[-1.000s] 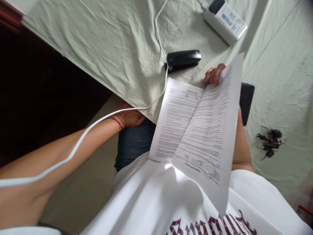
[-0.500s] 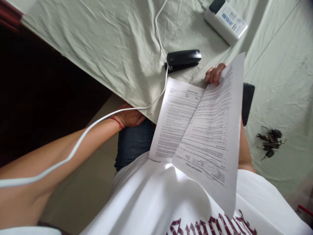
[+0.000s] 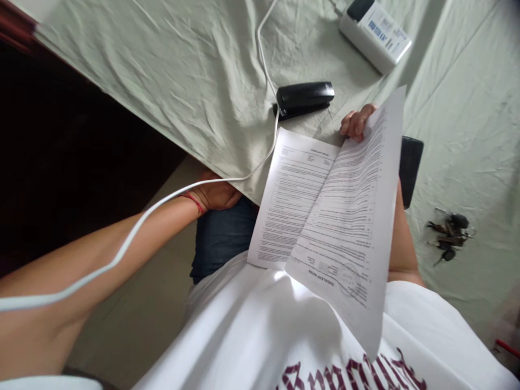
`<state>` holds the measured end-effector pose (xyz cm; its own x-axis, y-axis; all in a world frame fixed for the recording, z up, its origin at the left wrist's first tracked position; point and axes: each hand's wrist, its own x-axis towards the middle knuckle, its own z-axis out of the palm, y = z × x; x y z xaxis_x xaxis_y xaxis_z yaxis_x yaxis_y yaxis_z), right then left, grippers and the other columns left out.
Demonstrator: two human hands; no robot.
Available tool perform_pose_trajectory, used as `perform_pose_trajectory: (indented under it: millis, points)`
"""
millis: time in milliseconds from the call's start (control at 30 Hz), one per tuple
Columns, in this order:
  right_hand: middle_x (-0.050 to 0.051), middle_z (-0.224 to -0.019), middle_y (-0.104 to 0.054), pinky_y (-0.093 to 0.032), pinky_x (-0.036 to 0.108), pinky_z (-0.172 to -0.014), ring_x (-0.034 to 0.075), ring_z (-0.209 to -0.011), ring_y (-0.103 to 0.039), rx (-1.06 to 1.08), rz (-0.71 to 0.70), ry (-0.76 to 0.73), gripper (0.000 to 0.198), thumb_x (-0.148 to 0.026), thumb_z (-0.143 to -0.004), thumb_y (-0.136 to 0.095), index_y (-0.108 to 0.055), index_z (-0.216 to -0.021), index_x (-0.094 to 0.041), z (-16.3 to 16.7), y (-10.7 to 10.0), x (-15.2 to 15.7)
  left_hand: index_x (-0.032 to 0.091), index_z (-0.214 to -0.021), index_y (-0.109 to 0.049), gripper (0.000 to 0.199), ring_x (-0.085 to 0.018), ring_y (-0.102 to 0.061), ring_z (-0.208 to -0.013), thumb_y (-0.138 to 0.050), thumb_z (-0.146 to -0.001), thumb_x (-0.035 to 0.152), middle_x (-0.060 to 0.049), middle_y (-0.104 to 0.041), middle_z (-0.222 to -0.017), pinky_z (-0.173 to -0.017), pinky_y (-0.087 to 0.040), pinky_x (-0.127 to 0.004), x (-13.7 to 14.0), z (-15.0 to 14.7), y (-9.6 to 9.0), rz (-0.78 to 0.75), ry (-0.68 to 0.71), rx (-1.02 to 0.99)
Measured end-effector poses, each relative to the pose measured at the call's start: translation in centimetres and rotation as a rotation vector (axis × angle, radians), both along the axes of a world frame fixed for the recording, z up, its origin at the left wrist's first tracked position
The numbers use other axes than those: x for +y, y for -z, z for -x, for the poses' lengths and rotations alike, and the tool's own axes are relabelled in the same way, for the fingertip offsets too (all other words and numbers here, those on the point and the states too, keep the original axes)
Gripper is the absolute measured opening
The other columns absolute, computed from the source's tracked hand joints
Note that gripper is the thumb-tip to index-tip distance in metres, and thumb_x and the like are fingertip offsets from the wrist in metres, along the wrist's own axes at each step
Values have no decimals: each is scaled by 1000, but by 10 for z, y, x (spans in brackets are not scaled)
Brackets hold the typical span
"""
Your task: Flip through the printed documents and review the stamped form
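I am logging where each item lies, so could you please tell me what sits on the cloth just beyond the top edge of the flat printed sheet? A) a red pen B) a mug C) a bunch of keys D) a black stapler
D: the black stapler lies on the pale green cloth just past the top edge of the flat printed sheet, beside the white cable; the keys lie far off to the right.

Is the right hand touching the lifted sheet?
Touching. The head view shows the right hand's fingers curled over the top edge of the lifted sheet, with no gap, holding it up above the page beneath.
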<state>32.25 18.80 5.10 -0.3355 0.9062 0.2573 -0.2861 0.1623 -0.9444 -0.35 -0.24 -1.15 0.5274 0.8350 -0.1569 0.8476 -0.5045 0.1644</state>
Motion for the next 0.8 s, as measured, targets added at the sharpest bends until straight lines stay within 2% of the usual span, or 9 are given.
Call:
perform_pose_trajectory:
  millis: [267,433,533,700,800]
  points:
    - [-2,-45,-31,-43,34,-57,11,-49,-45,4,-28,4,65,-74,-70,-75,-46,-43,-22,1,0,1,8,-130,-68,53,-36,-58,-129,-42,-95,38,-20,-65,-133,-115,-37,-56,1,-1,-1,16,-8,-47]
    - [-2,-46,-35,-44,34,-57,13,-50,-50,49,-28,-16,63,-71,-69,-79,-51,-45,-21,0,3,2,7,-129,-68,52,-34,-58,-130,-41,-95,36,-21,-67,-131,-114,-39,-54,1,0,0,-16,16,-73]
    - [-2,-45,-34,-44,34,-57,13,-50,-48,46,-15,-20,61,-70,-72,-77,-52,-45,-22,0,3,2,7,-130,-68,51,-33,-60,-128,-43,-95,34,-21,-67,-130,-114,-39,-54,2,0,0,-35,24,-84]
    - [-2,-46,-34,-44,34,-58,13,-50,-47,-2,-34,-4,64,-76,-69,-75,-49,-45,-23,0,1,0,8,-129,-69,52,-35,-61,-125,-41,-96,36,-21,-66,-133,-113,-39,-55,2,-1,-3,-23,22,-28]
    - [-2,-46,-34,-43,34,-58,13,-51,-48,2,-10,-9,61,-73,-68,-78,-51,-44,-23,0,-1,-1,8,-130,-69,54,-34,-61,-125,-39,-96,37,-21,-66,-133,-112,-39,-56,2,-2,-4,-9,28,21]
